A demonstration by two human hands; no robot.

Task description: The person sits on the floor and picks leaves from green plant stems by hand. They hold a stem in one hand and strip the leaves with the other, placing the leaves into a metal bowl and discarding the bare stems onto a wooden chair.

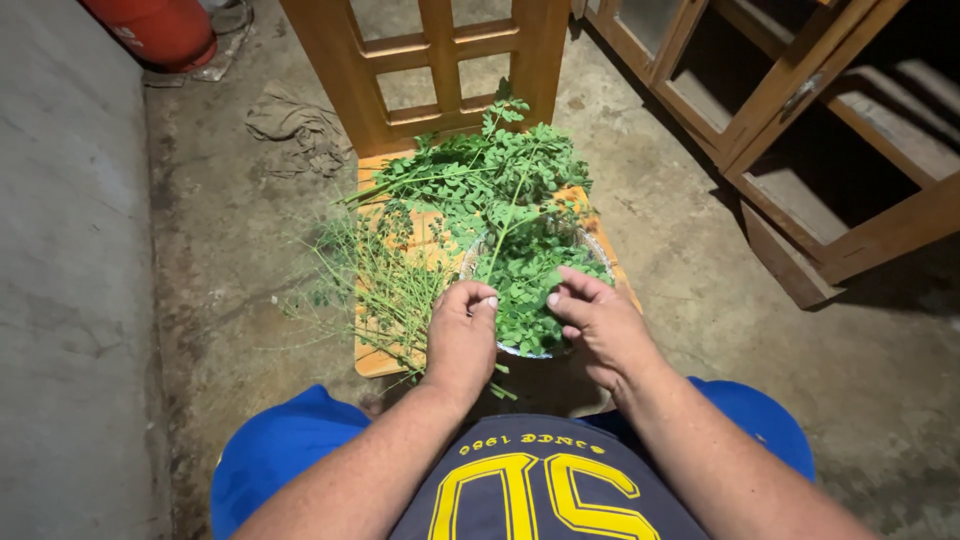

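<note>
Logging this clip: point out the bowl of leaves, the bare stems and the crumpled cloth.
bowl of leaves [597,246], head view, metal rim at right.
bare stems [372,290], head view, middle of the pile.
crumpled cloth [298,130], head view, its centre.

From my remote seat I see the person only from the chest down. The shirt is dark navy, and it carries large yellow numerals with a yellow outline; above them runs a small curved line of yellow letters. The shorts are bright blue and show on both sides, over the thighs. Both forearms are bare, with no sleeves on them. The left hand [461,335] and the right hand [601,325] wear no gloves.
</note>
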